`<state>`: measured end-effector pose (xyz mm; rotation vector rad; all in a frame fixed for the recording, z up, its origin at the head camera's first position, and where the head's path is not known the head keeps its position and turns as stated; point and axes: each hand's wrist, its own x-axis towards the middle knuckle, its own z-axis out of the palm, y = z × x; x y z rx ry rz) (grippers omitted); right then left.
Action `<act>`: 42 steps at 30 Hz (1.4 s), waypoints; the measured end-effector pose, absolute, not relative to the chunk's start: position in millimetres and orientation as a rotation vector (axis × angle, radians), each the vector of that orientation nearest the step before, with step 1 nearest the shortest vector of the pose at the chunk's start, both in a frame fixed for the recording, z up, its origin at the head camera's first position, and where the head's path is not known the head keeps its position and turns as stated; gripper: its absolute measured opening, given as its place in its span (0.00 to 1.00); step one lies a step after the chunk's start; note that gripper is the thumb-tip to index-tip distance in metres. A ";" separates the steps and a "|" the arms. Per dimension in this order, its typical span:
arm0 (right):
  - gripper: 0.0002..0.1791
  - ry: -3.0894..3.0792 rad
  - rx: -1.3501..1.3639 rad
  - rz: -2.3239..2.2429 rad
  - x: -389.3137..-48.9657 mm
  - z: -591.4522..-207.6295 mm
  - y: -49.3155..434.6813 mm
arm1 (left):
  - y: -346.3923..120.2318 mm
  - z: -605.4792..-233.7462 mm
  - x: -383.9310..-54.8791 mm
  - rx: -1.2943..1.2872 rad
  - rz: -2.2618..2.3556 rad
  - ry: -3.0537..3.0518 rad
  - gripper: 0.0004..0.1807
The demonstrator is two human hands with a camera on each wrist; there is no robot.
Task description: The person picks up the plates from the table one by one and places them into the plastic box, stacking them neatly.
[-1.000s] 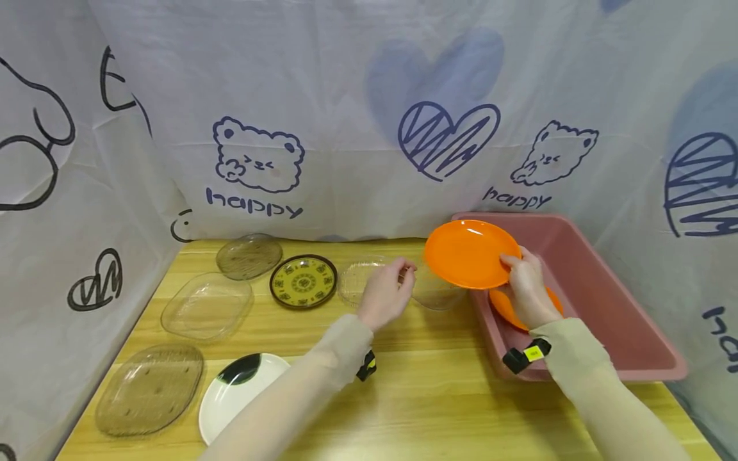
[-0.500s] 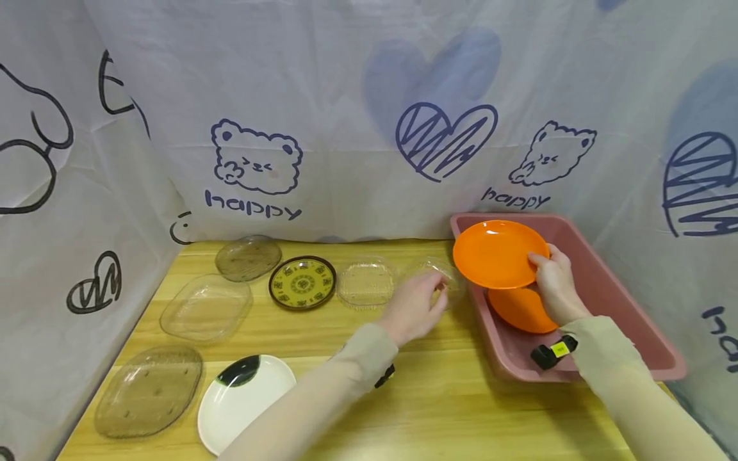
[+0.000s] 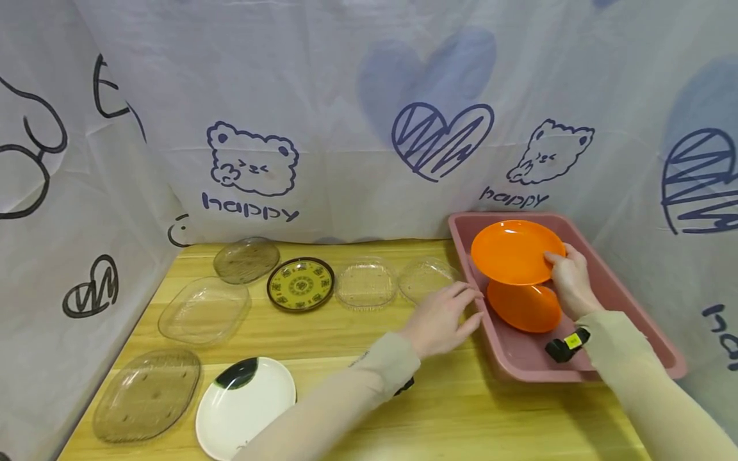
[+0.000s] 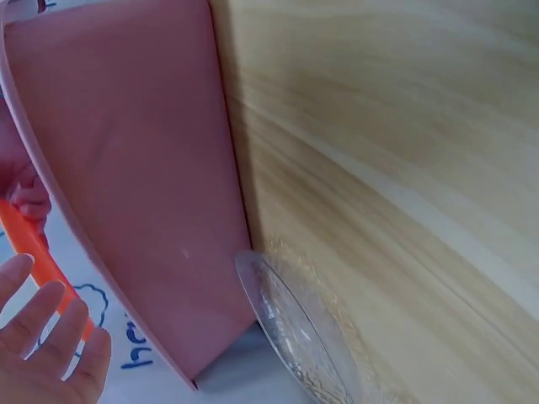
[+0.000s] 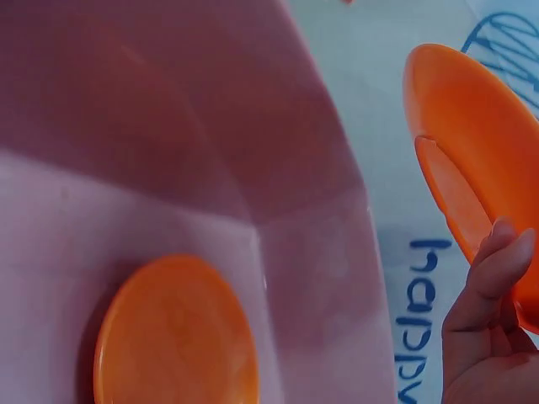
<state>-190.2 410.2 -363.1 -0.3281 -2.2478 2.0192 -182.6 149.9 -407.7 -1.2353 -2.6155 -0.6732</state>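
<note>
My right hand (image 3: pixel 572 280) pinches the right edge of an orange plate (image 3: pixel 513 251), thumb on top, and holds it over the pink basin (image 3: pixel 619 291). Below it a second orange plate (image 3: pixel 526 315) lies on the basin's floor; the right wrist view shows this lower plate (image 5: pixel 178 337) apart from the held one (image 5: pixel 472 126). My left hand (image 3: pixel 442 320) is beside the basin's left rim with nothing in it. Its fingers (image 4: pixel 63 328) look extended and spread in the left wrist view. A clear plate (image 3: pixel 425 279) lies on the table just behind that hand.
Along the back of the wooden table (image 3: pixel 438 410) are a clear tray-like plate (image 3: pixel 366 283), a yellow patterned plate (image 3: pixel 301 284) and a smoky plate (image 3: pixel 246 260). At left lie a clear plate (image 3: pixel 204 310), a brown plate (image 3: pixel 147 396) and a white plate (image 3: pixel 248 406). Cloth walls surround the table.
The held orange plate has moved right, from the basin's left rim to over its inside. My left hand has moved right toward the basin, and its fingers have straightened.
</note>
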 end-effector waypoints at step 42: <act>0.31 -2.758 -0.400 1.665 -208.6 -414.2 477.7 | 176.8 -426.9 -174.4 -1.314 -0.568 -2.636 0.28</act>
